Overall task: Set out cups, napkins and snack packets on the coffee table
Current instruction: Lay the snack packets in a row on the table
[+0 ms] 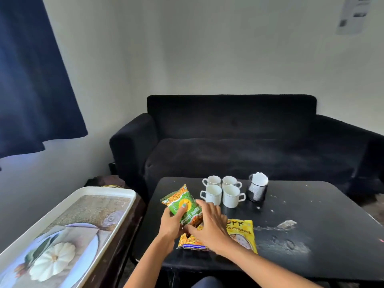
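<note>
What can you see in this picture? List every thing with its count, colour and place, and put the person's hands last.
cups: four, white, grouped at the far middle of the table
napkin holder: one, black, white napkins inside, right of the cups
green packet: one, held above the table
orange packet: one, near table edge, under the hands
yellow packet: one, right of the orange one
coffee table: one, black
tray: one, white rim, printed, left
sofa: one, black, behind the table
curtain: one, dark blue, upper left
left hand: grips the green packet
right hand: fingers spread over the packets
</note>
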Demonstrator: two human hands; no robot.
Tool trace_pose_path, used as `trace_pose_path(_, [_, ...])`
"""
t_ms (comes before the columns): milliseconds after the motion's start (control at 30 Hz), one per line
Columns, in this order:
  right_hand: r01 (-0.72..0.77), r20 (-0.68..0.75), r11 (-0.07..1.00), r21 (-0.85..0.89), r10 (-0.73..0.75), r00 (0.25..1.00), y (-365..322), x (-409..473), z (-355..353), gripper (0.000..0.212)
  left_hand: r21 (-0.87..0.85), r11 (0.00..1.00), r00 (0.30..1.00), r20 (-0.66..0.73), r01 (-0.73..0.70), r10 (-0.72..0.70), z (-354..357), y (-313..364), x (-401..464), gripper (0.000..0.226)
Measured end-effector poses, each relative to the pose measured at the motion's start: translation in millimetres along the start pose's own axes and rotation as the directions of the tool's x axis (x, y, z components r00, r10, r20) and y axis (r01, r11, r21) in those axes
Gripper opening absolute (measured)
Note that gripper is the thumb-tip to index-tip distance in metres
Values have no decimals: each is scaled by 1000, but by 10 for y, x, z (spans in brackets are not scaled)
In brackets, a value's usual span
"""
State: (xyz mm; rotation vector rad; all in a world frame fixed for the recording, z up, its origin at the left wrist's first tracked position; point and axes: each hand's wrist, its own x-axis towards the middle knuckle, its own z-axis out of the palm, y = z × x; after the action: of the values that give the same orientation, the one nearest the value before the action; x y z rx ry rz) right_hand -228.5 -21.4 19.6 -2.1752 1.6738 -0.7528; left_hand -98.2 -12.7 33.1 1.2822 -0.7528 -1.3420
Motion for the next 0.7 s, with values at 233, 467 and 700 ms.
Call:
trace_pose_path(233, [-224,225,761,608,106,969,39,-192,-317,41,158,987,909,411,2,-67,-58,73,-4,38])
trace_pose_path(467, [-298,229,617,729,191,955,226,-419,-262,26,145,989,909,412,9,-69,41,118,5,44])
trace_pose_path(700, [-323,289,531,784,147,946,211,-508,-215,39,117,992,966,260,-47,15,153,133,10,43])
